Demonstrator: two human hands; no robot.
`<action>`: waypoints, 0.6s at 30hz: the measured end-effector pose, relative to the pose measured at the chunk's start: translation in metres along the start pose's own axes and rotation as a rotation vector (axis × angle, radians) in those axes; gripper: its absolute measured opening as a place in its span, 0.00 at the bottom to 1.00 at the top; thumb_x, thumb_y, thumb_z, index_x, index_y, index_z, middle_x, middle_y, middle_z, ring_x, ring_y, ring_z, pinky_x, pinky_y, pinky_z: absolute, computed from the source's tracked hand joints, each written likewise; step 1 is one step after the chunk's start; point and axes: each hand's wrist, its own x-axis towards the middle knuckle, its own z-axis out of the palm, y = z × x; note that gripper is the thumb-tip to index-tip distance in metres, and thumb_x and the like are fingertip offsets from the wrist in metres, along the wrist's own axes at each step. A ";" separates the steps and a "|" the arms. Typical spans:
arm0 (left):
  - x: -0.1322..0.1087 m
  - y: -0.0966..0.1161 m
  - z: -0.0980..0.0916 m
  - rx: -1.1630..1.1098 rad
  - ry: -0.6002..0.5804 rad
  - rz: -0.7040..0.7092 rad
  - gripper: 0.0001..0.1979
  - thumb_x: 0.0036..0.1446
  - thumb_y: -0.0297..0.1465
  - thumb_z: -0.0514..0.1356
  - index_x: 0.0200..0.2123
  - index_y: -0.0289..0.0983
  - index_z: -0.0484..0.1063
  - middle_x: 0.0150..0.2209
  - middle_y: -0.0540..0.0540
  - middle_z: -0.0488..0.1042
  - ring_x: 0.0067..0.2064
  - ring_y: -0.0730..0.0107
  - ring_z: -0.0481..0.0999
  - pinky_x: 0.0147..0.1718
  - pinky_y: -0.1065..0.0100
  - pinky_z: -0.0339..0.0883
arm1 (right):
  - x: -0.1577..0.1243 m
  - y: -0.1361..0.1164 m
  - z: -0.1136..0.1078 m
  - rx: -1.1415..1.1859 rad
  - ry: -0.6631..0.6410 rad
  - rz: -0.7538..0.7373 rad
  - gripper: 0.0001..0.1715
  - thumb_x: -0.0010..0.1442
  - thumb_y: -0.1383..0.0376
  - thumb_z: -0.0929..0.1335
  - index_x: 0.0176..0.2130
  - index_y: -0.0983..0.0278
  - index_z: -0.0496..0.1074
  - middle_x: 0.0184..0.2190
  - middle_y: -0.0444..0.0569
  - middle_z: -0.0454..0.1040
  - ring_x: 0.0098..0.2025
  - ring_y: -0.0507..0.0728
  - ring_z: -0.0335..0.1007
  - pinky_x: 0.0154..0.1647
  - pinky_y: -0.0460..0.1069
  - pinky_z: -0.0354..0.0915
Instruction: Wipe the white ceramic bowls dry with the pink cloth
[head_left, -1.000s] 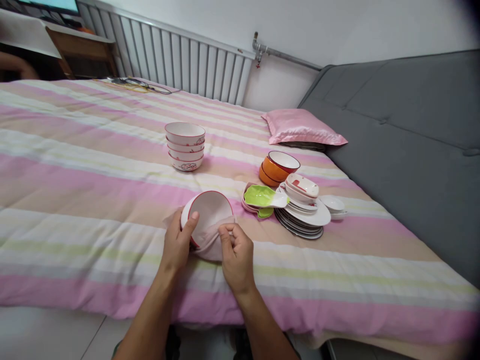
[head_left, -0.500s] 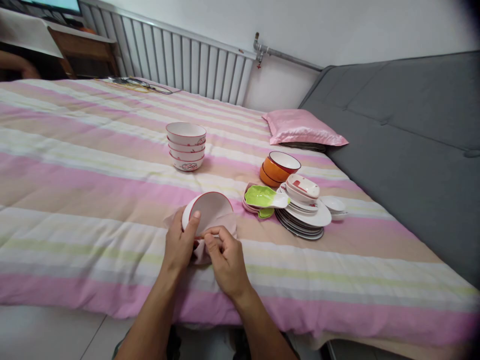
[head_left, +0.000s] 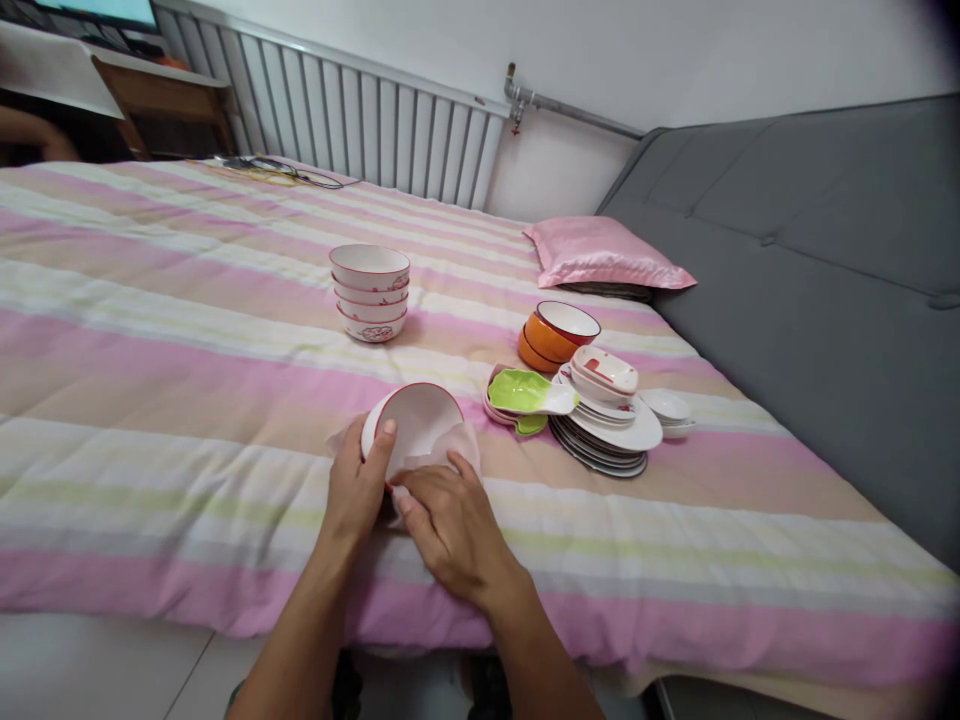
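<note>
A white bowl (head_left: 421,415) with a red rim is tilted on its side near the bed's front edge, its opening facing up and towards me. My left hand (head_left: 358,482) grips its left side, thumb over the rim. Behind and under the bowl lies a thin pale pink sheet (head_left: 466,445), paper or cloth; I cannot tell which. Over the bowl's near rim, my right hand (head_left: 448,515) folds part of this sheet inward, fingers inside the bowl and thumb outside. The right fingertips are partly hidden by the sheet.
Beyond the bowl stands a stack of white bowls (head_left: 371,295). To the right are orange bowls (head_left: 551,335), a green leaf-shaped dish (head_left: 519,392), stacked plates (head_left: 637,428) and small white dishes (head_left: 667,410). A pink pillow (head_left: 607,255) and cables (head_left: 281,172) lie farther back.
My right hand has moved its fingers over the near rim into the bowl, folding the pink sheet inward. My left hand keeps its hold on the bowl.
</note>
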 end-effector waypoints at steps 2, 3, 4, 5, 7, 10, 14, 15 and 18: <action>0.000 0.000 0.000 -0.004 -0.004 -0.002 0.28 0.57 0.51 0.51 0.49 0.35 0.70 0.45 0.42 0.73 0.47 0.56 0.71 0.48 0.59 0.62 | -0.001 0.002 -0.002 -0.029 -0.005 -0.011 0.14 0.66 0.65 0.60 0.46 0.61 0.71 0.45 0.46 0.77 0.51 0.54 0.68 0.65 0.58 0.41; 0.000 0.000 -0.001 -0.006 -0.006 -0.006 0.28 0.56 0.51 0.51 0.49 0.35 0.70 0.46 0.42 0.73 0.47 0.56 0.70 0.48 0.59 0.62 | -0.001 0.003 -0.002 -0.044 -0.006 -0.016 0.14 0.65 0.66 0.60 0.47 0.61 0.71 0.45 0.46 0.76 0.52 0.55 0.67 0.65 0.58 0.41; 0.000 0.000 -0.001 -0.008 -0.007 -0.010 0.28 0.56 0.51 0.51 0.48 0.35 0.70 0.46 0.41 0.73 0.47 0.56 0.70 0.48 0.59 0.62 | -0.001 0.005 -0.003 -0.057 -0.007 -0.020 0.14 0.64 0.66 0.61 0.47 0.61 0.71 0.46 0.46 0.76 0.52 0.55 0.67 0.66 0.58 0.40; 0.000 0.000 -0.001 -0.010 -0.008 -0.013 0.28 0.56 0.51 0.51 0.48 0.35 0.70 0.46 0.41 0.73 0.47 0.56 0.70 0.48 0.59 0.62 | -0.001 0.006 -0.003 -0.070 -0.007 -0.023 0.14 0.63 0.66 0.61 0.47 0.61 0.71 0.46 0.47 0.76 0.53 0.55 0.66 0.66 0.58 0.40; 0.000 -0.001 -0.001 -0.015 -0.009 -0.018 0.29 0.56 0.51 0.51 0.48 0.35 0.70 0.46 0.41 0.73 0.48 0.55 0.70 0.49 0.59 0.62 | -0.002 0.008 -0.003 -0.088 -0.013 -0.030 0.15 0.62 0.66 0.62 0.48 0.61 0.71 0.47 0.47 0.75 0.54 0.55 0.65 0.66 0.58 0.39; 0.000 -0.001 0.000 -0.022 -0.006 -0.022 0.29 0.55 0.52 0.51 0.48 0.35 0.70 0.46 0.41 0.73 0.48 0.55 0.70 0.49 0.59 0.62 | -0.003 0.010 -0.003 -0.092 -0.015 -0.036 0.18 0.61 0.67 0.62 0.51 0.62 0.70 0.51 0.47 0.74 0.56 0.55 0.64 0.67 0.57 0.39; 0.000 0.000 0.000 -0.048 0.000 -0.052 0.29 0.55 0.52 0.52 0.49 0.36 0.69 0.48 0.42 0.73 0.48 0.56 0.70 0.48 0.60 0.62 | -0.003 0.011 -0.004 -0.083 0.044 -0.051 0.23 0.60 0.67 0.61 0.54 0.63 0.68 0.56 0.49 0.69 0.61 0.56 0.59 0.67 0.58 0.38; 0.000 0.000 0.000 -0.052 -0.001 -0.058 0.29 0.55 0.52 0.52 0.49 0.36 0.69 0.47 0.42 0.73 0.48 0.56 0.70 0.48 0.60 0.62 | -0.003 0.012 -0.004 -0.088 0.067 -0.050 0.24 0.60 0.67 0.60 0.54 0.63 0.68 0.57 0.50 0.68 0.61 0.57 0.58 0.67 0.59 0.37; 0.000 0.000 -0.001 -0.051 -0.006 -0.059 0.29 0.55 0.51 0.52 0.49 0.35 0.70 0.46 0.42 0.73 0.47 0.56 0.71 0.47 0.60 0.62 | -0.003 0.016 -0.005 -0.123 0.134 -0.022 0.23 0.59 0.68 0.59 0.52 0.63 0.71 0.56 0.50 0.70 0.61 0.58 0.59 0.67 0.60 0.34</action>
